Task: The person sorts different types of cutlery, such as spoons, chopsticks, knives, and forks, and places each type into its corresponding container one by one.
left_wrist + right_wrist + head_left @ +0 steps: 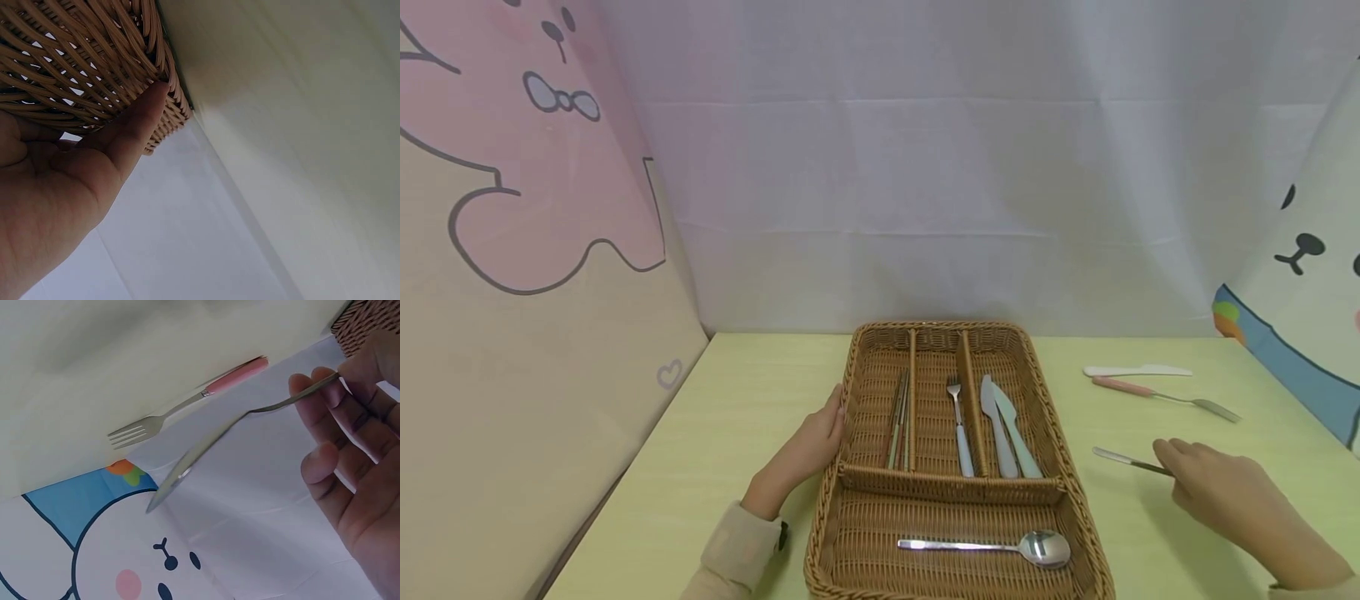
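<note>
My left hand [808,446] rests against the outer left wall of a brown wicker cutlery basket [951,492]. Straight fingers lie along the weave in the left wrist view. Right of the basket, my right hand [1225,492] pinches a metal spoon [203,447] between thumb and fingertips. Its bowl end is seen nearly edge-on in the right wrist view; in the head view only its handle shows, pointing at the basket. Inside the basket are chopsticks [898,425], a fork [960,429], a grey knife [997,429], a mint knife [1018,433] and another spoon [1043,549].
On the pale yellow table [722,400], beyond my right hand, lie a white knife [1138,371] and a fork with a pink handle [1123,386]. A white cloth [887,183] hangs behind, and printed panels stand at both sides.
</note>
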Demonstrator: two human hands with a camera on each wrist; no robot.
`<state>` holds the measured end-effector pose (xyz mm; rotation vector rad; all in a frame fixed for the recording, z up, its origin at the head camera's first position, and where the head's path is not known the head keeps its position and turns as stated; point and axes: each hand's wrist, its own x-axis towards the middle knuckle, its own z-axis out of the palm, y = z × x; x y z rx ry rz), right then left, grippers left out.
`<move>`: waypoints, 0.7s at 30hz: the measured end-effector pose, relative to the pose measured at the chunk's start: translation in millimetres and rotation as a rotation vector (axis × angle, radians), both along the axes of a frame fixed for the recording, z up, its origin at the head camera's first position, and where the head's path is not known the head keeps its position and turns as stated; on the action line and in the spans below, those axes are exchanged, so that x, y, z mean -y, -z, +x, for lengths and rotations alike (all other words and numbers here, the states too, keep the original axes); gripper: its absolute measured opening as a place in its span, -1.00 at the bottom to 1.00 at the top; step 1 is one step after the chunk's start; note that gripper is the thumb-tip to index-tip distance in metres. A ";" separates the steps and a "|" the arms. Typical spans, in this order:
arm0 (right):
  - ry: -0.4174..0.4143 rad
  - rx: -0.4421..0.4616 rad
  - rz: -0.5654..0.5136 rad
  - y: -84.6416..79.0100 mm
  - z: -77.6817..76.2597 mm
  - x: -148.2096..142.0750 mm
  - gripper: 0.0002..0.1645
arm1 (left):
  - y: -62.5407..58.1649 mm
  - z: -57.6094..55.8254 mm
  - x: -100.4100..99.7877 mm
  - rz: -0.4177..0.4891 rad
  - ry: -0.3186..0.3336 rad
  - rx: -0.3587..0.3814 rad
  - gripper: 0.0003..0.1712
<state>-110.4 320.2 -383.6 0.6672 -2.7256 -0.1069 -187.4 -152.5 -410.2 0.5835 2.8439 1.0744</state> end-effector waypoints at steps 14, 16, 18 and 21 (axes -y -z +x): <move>-0.113 -0.069 0.060 -26.8 -4.4 56.7 -0.60 | 1.0 -0.2 -0.3 -0.006 -0.004 -0.005 -0.43; -0.149 -0.102 0.061 -28.6 -4.9 64.5 -0.59 | 0.8 -0.1 -0.3 -0.001 -0.006 0.003 -0.42; -0.184 -0.128 0.066 -29.5 -5.5 71.7 -0.58 | 0.5 0.0 -0.3 0.006 -0.006 0.005 -0.42; -0.240 -0.158 0.070 -29.8 -5.6 82.1 -0.56 | 0.7 -0.1 -0.2 0.011 -0.005 0.005 -0.42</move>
